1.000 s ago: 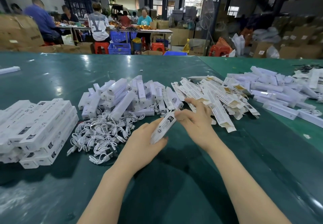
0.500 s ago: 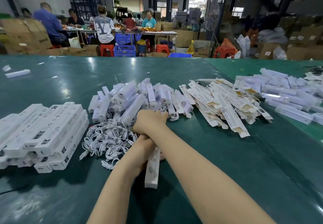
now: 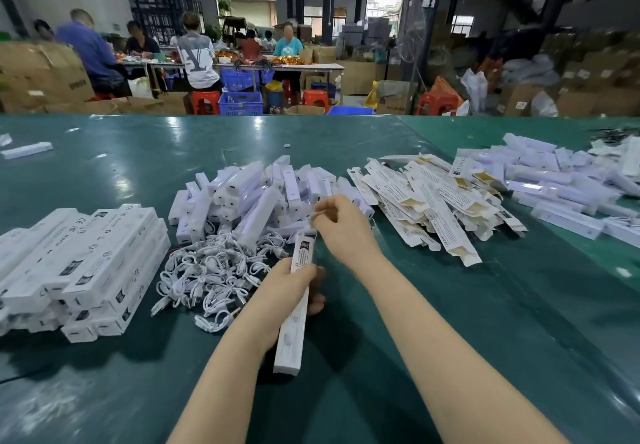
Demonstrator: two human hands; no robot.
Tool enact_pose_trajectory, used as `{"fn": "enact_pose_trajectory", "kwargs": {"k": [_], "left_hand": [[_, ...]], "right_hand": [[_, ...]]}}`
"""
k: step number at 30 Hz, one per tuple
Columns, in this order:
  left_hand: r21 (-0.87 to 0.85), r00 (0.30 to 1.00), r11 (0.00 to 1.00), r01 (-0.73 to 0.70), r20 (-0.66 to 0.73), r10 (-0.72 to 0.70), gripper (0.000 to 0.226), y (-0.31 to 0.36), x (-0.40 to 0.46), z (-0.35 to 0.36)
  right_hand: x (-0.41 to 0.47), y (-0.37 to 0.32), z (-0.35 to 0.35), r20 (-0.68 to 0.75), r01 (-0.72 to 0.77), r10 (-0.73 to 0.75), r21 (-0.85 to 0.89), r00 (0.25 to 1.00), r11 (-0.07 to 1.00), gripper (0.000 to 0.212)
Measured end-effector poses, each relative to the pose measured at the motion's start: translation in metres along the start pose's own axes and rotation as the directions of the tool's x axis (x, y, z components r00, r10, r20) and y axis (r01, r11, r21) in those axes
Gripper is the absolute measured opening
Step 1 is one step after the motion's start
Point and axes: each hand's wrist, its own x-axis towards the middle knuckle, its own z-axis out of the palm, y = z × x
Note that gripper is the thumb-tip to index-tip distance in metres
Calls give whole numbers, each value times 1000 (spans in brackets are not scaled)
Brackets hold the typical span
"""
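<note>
Long white box (image 3: 290,336) up front and centre, gripped round its middle by the left hand (image 3: 289,287), fingers wrapped tight. It runs near to far, with its near end low over the green surface (image 3: 450,339) and its printed far end tipped up towards the piles. The right hand (image 3: 346,227) sits just beyond that far end with its fingers curled in. Something thin and pale may be pinched there, but the blur makes it impossible to tell.

Now the spread across the surface. On the left, a neat stack of packed boxes (image 3: 86,263), labels up. Just right of it lies a tangle of white cables (image 3: 211,277), touching the heap of white bars (image 3: 256,197) behind. Right of centre is a fan of flat cartons (image 3: 429,208), brown insides showing. At the far right comes another white heap (image 3: 561,180), and one loose white piece (image 3: 26,150) lies alone at the far left.

Beyond the surface is a dim warehouse. People sit at a long table (image 3: 311,66) on red stools (image 3: 206,100), with blue crates (image 3: 240,102) beneath. Cardboard boxes (image 3: 41,76) are piled on both sides, and a standing fan (image 3: 410,33) rises by a dark pillar.
</note>
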Motion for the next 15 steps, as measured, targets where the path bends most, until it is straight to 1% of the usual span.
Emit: {"fn": "enact_pose_trajectory", "kwargs": {"k": [2, 4, 6, 7, 9, 10, 12, 15], "left_hand": [[-27, 1000, 999, 26, 6, -25, 6, 2, -2, -1], [-84, 997, 996, 17, 71, -11, 9, 6, -5, -1], [-183, 992, 982, -47, 105, 68, 10, 10, -8, -1], [-232, 990, 969, -83, 89, 106, 12, 11, -8, -2], [-280, 988, 949, -143, 9, 152, 12, 13, -6, -3], [-289, 986, 943, -166, -34, 164, 10, 12, -5, -5], [-324, 982, 927, -186, -90, 165, 6, 11, -2, -8], [-372, 982, 910, -181, -119, 147, 3, 10, 0, -10]], "right_hand": [[1, 12, -10, -70, -6, 8, 20, 998, 1000, 8], [4, 24, -14, -79, -61, 57, -55, 995, 997, 11], [7, 33, -9, 12, -82, 86, -189, 996, 979, 24], [8, 37, -4, 77, -64, 90, -287, 993, 956, 34], [10, 40, 10, 170, 11, 90, -517, 981, 856, 49], [11, 39, 16, 201, 75, 60, -605, 978, 793, 49], [15, 36, 24, 248, 205, -35, -706, 968, 678, 41], [20, 37, 26, 258, 270, -104, -771, 960, 577, 30]]}}
